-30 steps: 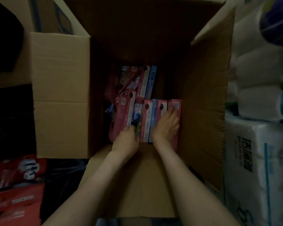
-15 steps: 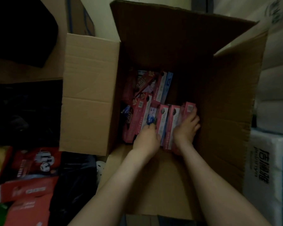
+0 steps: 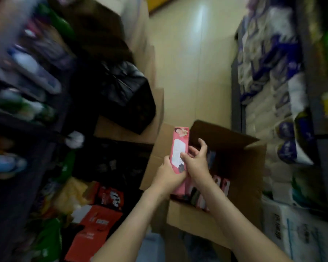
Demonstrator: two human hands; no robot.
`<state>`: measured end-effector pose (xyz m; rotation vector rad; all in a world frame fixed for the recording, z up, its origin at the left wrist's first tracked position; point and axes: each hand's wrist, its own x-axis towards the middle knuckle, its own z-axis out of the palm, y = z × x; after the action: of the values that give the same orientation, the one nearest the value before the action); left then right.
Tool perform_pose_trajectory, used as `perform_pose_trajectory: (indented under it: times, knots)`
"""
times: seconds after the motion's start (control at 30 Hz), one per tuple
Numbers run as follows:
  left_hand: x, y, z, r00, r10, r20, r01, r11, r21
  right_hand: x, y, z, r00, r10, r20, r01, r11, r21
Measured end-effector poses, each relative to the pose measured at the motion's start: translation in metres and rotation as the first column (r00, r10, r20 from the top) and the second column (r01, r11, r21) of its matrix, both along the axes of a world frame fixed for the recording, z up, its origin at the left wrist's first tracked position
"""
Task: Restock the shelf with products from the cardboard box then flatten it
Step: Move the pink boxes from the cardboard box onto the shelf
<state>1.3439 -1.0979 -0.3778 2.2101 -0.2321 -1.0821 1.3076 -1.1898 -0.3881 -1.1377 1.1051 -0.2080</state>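
Note:
An open cardboard box (image 3: 195, 217) stands on the floor in front of me, with several pink product boxes (image 3: 222, 186) still standing inside. I hold a tall pink product box (image 3: 179, 148) upright above the box's left edge. My left hand (image 3: 169, 176) grips its lower end from the left. My right hand (image 3: 196, 161) touches its right side with the thumb on the front and the fingers spread loosely. The shelf (image 3: 23, 95) on the left is blurred and holds bottles and packets.
Red packages (image 3: 98, 220) and other packets lie at the lower left. A black bag (image 3: 125, 97) sits on another cardboard box behind. Packs of paper rolls (image 3: 273, 82) line the right side. Bare tiled floor (image 3: 193, 63) runs up the middle.
Both hands were down inside the cardboard box on the pink boxes; now they have lifted one pink box out. The view has swung up and left toward the shelf.

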Motion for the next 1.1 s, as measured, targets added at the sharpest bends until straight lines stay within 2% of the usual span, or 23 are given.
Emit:
perform_pose_trajectory:
  times: [0.1,0.17,0.2,0.23,0.27,0.3,0.33,0.4,0.43,0.5,0.57,0.63,0.8,0.9,0.97,1.03,1.1]
  knots:
    - [0.033,0.046,0.079,0.98,0.108,0.169,-0.103,0.994,-0.034,0.043,0.04,0.08,0.967,0.191,0.167,-0.193,0.981,-0.005]
    - [0.056,0.081,0.124,0.951,0.117,0.285,-0.114,0.993,-0.027,0.067,0.066,0.129,0.882,0.428,0.196,-0.397,0.9,-0.18]
    - [0.068,0.101,0.145,0.936,0.109,0.335,-0.109,0.994,-0.016,0.081,0.077,0.15,0.822,0.554,0.129,-0.485,0.801,-0.35]
    - [0.081,0.125,0.166,0.918,0.096,0.384,-0.103,0.995,-0.002,0.096,0.089,0.172,0.744,0.668,-0.026,-0.568,0.612,-0.551]
    - [0.092,0.151,0.187,0.9,0.079,0.428,-0.095,0.995,0.016,0.111,0.103,0.193,0.64,0.738,-0.213,-0.628,0.344,-0.698]
    - [0.103,0.178,0.207,0.881,0.068,0.469,-0.095,0.995,0.033,0.127,0.12,0.214,0.529,0.765,-0.367,-0.639,0.074,-0.765]
    - [0.113,0.206,0.226,0.862,0.058,0.503,-0.096,0.994,0.05,0.143,0.138,0.237,0.419,0.771,-0.479,-0.626,-0.137,-0.768]
    - [0.128,0.259,0.262,0.83,0.044,0.557,-0.111,0.99,0.086,0.172,0.18,0.277,0.251,0.752,-0.61,-0.555,-0.405,-0.727]
    - [0.133,0.284,0.277,0.813,0.043,0.58,-0.127,0.986,0.105,0.185,0.203,0.294,0.197,0.729,-0.656,-0.494,-0.504,-0.708]
    - [0.139,0.331,0.307,0.773,0.027,0.634,-0.16,0.975,0.154,0.204,0.248,0.325,0.126,0.687,-0.715,-0.363,-0.639,-0.678]
    - [0.143,0.375,0.334,0.736,-0.007,0.677,-0.188,0.958,0.215,0.219,0.291,0.35,0.103,0.638,-0.763,-0.251,-0.726,-0.641]
    - [0.144,0.416,0.356,0.683,-0.065,0.728,-0.212,0.935,0.282,0.231,0.33,0.368,0.127,0.596,-0.793,-0.143,-0.78,-0.609]
    - [0.146,0.491,0.385,0.503,-0.238,0.831,-0.281,0.864,0.418,0.254,0.404,0.394,0.212,0.632,-0.745,0.031,-0.767,-0.641]
    - [0.153,0.519,0.385,0.392,-0.274,0.878,-0.382,0.82,0.426,0.28,0.436,0.391,0.244,0.64,-0.729,0.086,-0.763,-0.641]
    - [0.158,0.535,0.378,0.38,-0.149,0.913,-0.486,0.808,0.334,0.298,0.45,0.382,0.258,0.641,-0.723,0.042,-0.755,-0.654]
    - [0.163,0.546,0.37,0.362,0.144,0.921,-0.613,0.781,0.119,0.316,0.454,0.373,0.288,0.637,-0.716,-0.028,-0.741,-0.671]
    - [0.167,0.55,0.363,0.351,0.462,0.814,-0.686,0.719,-0.112,0.331,0.453,0.367,0.306,0.638,-0.706,-0.086,-0.72,-0.688]
